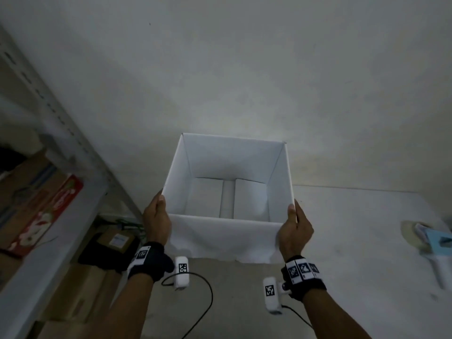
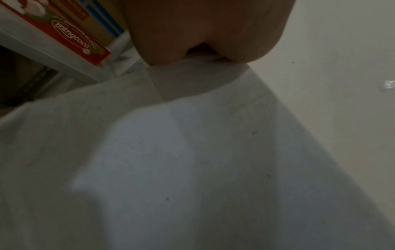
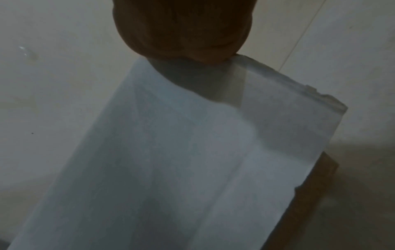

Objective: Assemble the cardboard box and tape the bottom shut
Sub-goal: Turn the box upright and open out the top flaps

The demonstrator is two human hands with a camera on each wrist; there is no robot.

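A white cardboard box [image 1: 227,237] is upright with its open top toward me, close to the wall. Inside, two bottom flaps [image 1: 205,200] lie folded flat with a strip of gap between them. My left hand [image 1: 156,216] grips the box's near left corner, thumb at the rim. My right hand [image 1: 294,225] grips the near right corner the same way. In the left wrist view the left hand [image 2: 203,30] sits against the box's white side [image 2: 171,160]. The right wrist view shows my right hand [image 3: 181,28] on the other side wall [image 3: 181,160]. Whether the box rests on the surface or hangs I cannot tell.
A tape dispenser [image 1: 435,243] lies on the grey tabletop [image 1: 354,228] at the far right. A metal shelf [image 1: 49,253] stands at the left with a red carton [image 1: 49,211] and brown boxes on it. More cartons [image 1: 115,241] sit below. A plain wall [image 1: 244,69] is behind.
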